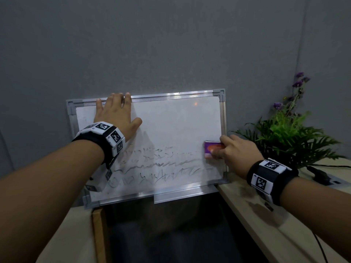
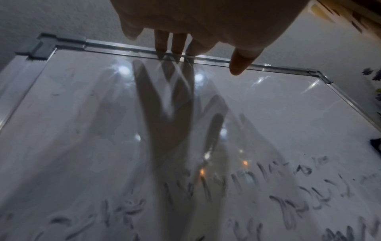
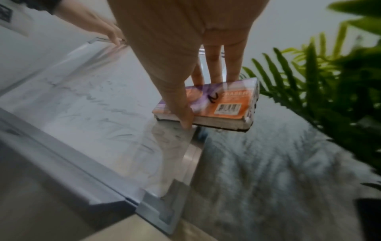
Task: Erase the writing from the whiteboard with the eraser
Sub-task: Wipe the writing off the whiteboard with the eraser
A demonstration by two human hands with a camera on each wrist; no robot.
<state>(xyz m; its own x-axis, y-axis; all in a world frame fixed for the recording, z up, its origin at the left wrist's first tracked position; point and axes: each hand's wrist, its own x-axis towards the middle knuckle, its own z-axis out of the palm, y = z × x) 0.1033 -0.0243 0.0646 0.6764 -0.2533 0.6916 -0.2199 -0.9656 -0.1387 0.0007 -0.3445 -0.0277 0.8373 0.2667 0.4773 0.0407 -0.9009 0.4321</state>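
Propped upright against grey wall: silver-framed whiteboard (image 1: 176, 118), upper half wiped, lower half streaked with smeared grey writing (image 1: 161, 168). Pinched between right hand (image 1: 237, 152) thumb and fingers, at right edge: purple-orange eraser (image 1: 211, 149). Flat on top-left, fingers straight: left hand (image 1: 115, 114).

A metal-framed whiteboard (image 1: 171, 120) stands upright, smudged writing (image 1: 161, 166) across its lower half, an orange-and-purple eraser (image 1: 212, 149) at its right edge.
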